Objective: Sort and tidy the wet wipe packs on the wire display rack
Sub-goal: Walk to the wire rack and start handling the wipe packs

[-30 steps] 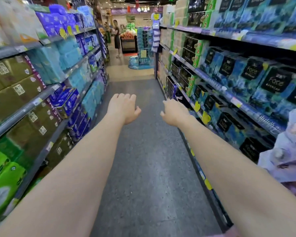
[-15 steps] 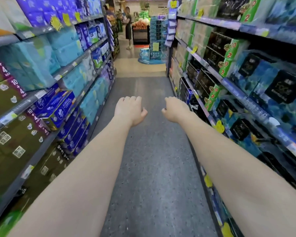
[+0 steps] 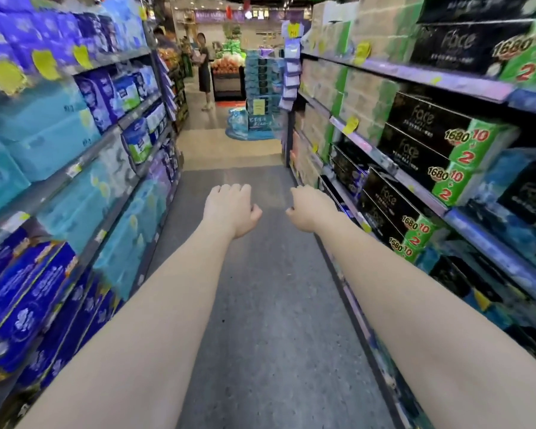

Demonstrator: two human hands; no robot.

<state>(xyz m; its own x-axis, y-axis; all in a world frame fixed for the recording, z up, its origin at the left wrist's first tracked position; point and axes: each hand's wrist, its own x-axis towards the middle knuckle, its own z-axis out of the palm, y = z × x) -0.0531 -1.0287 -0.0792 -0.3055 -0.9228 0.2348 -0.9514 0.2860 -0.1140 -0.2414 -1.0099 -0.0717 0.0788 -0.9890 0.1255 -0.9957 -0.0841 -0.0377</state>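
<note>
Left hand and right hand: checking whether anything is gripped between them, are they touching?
Apart. The head view shows grey floor between the left hand and right hand; both are empty.

The packs on the left shelves (image 3: 59, 144) are blurred, so their labels cannot be read. The hanging packs (image 3: 291, 72) at the far right are too small to identify. Both forearms are cut off by the near edge.
</note>
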